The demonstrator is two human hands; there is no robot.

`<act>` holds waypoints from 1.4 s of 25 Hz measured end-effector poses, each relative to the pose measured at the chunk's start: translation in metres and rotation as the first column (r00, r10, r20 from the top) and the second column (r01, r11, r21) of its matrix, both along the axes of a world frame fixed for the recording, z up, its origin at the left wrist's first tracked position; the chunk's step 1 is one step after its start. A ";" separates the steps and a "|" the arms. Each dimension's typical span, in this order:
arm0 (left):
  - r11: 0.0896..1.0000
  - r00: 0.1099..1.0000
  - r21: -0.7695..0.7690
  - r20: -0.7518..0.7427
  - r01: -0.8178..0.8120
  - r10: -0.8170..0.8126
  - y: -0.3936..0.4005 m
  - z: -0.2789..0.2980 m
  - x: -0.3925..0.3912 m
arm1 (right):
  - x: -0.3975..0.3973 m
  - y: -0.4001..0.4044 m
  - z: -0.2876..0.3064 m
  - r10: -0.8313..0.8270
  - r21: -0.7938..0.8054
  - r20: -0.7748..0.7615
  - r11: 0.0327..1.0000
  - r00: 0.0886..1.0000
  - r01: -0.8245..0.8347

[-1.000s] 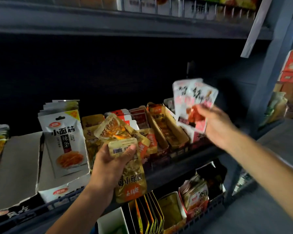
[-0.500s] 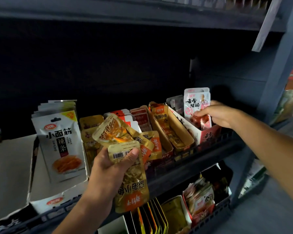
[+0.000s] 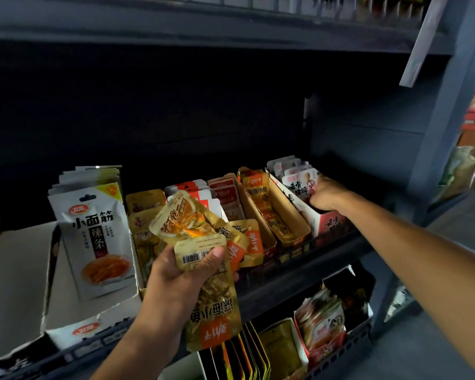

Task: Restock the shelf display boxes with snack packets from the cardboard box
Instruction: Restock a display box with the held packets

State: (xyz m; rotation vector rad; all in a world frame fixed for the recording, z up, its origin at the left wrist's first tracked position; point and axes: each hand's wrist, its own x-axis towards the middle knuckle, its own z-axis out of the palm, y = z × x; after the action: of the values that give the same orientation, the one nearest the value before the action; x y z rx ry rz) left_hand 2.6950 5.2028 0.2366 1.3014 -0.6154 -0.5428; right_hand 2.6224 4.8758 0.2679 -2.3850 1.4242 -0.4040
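Note:
My left hand [image 3: 176, 281] grips a fan of gold snack packets [image 3: 203, 242] in front of the middle shelf. Several of them are upside down, with orange labels. My right hand [image 3: 327, 196] reaches into the white-and-red display box [image 3: 324, 223] at the right end of the shelf, fingers closed on the white-and-pink packets [image 3: 299, 182] standing inside it. To the left of that box lies a gold display box [image 3: 280, 215], with only a few gold packets in it. The cardboard box is out of view.
A big white packet [image 3: 93, 234] stands in a torn white box at the left. Red-and-white packets [image 3: 222, 193] fill the boxes behind my left hand. A lower shelf [image 3: 285, 283] holds more boxes of packets. A blue upright post [image 3: 444, 127] stands at the right.
My right hand has lowered the white-and-pink packets from mid-air down into the white-and-red display box. My left hand has stayed put with the gold packets.

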 end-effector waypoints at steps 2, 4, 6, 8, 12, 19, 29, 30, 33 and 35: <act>1.000 0.999 -0.009 -0.038 -0.001 0.001 0.001 -0.001 0.001 | -0.005 0.003 -0.004 -0.025 -0.061 0.048 0.998 0.999 0.028; 1.000 0.996 -0.020 -0.085 -0.005 0.003 0.004 0.000 0.001 | -0.014 0.013 -0.007 -0.045 -0.198 0.138 0.978 0.989 0.072; 1.000 0.991 -0.019 -0.134 -0.014 0.011 0.011 0.002 -0.001 | -0.026 0.037 -0.008 0.030 -0.379 0.258 0.922 0.966 0.073; 1.000 0.984 -0.021 -0.181 -0.010 0.006 0.021 0.005 -0.005 | -0.038 0.083 -0.006 0.283 -0.411 0.457 0.908 0.843 -0.082; 0.999 0.976 -0.021 -0.216 0.035 -0.039 0.050 0.013 -0.023 | -0.061 0.210 0.005 0.319 0.400 0.692 0.578 0.647 -0.712; 0.997 0.957 0.057 -0.287 0.053 -0.035 0.139 0.008 -0.051 | -0.072 0.321 -0.026 -0.172 0.549 0.823 0.482 0.541 -0.682; 0.919 0.661 0.142 -0.655 -0.368 0.366 0.292 -0.066 -0.055 | -0.066 0.405 -0.060 -0.158 0.603 0.797 0.151 0.583 -0.783; 0.925 0.648 0.105 -0.685 -0.366 0.334 0.294 -0.065 -0.055 | -0.065 0.415 -0.063 -0.069 0.609 0.793 0.101 0.605 -0.787; 0.950 0.587 0.060 -0.774 -0.305 0.237 0.297 -0.064 -0.055 | -0.052 0.439 -0.081 0.194 0.642 0.720 0.178 0.666 -0.746; 0.982 0.629 0.030 -0.764 -0.187 0.144 0.302 -0.061 -0.059 | -0.041 0.454 -0.088 0.222 0.617 0.683 0.332 0.695 -0.713</act>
State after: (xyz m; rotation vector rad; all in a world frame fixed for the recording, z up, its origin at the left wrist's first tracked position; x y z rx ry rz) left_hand 2.6360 5.5050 0.1760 0.9310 0.2114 -0.8479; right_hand 2.5810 5.3296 0.1796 -1.5186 0.3673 -0.0481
